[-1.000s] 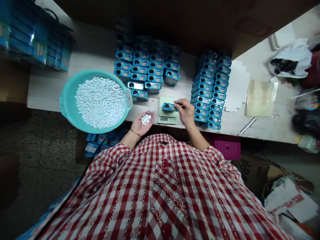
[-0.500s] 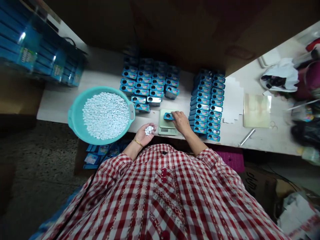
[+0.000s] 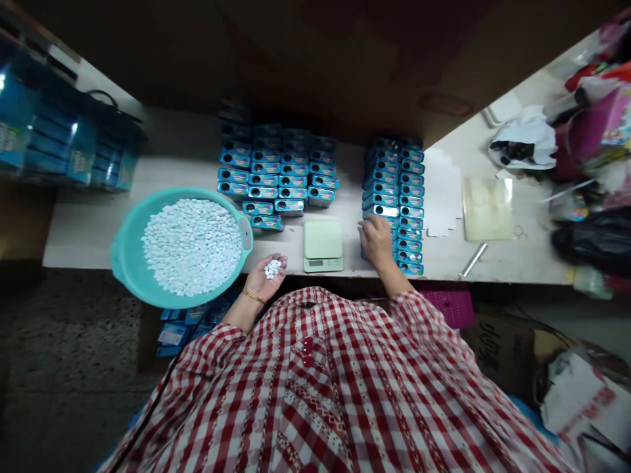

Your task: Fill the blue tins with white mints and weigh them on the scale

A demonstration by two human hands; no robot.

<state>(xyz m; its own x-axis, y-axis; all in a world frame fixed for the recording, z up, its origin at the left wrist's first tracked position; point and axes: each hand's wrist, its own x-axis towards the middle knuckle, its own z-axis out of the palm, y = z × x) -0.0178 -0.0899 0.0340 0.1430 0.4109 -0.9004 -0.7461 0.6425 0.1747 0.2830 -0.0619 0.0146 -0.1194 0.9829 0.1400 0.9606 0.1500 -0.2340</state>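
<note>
My left hand (image 3: 266, 276) is palm up, with its fingers curled around a small heap of white candies (image 3: 273, 269). To its left stands a turquoise plastic bowl (image 3: 123, 246), with a mass of the same white candies inside. My right hand (image 3: 376, 242) is over the front part of the right-hand block of slim blue tins (image 3: 384, 188), its fingers bent. Whether a tin is in its grip is hidden under the hand. Between my hands sits a pale green digital scale (image 3: 323, 240) with nothing on its plate. Behind it, another block of blue tins (image 3: 264, 179) stands in rows.
White paper sheets (image 3: 440, 190), a yellowish clear sheet (image 3: 488, 209) and a metal tube (image 3: 473, 261) lie to the right. Blue packs (image 3: 81, 141) stand at far left. A big brown board (image 3: 320, 66) rises behind the table. Below the edge is a magenta basket (image 3: 446, 307).
My right hand has moved right, off the scale to the right block of tins. The tin it held on the scale is gone from there. My left hand still cups candies. The view has shifted.
</note>
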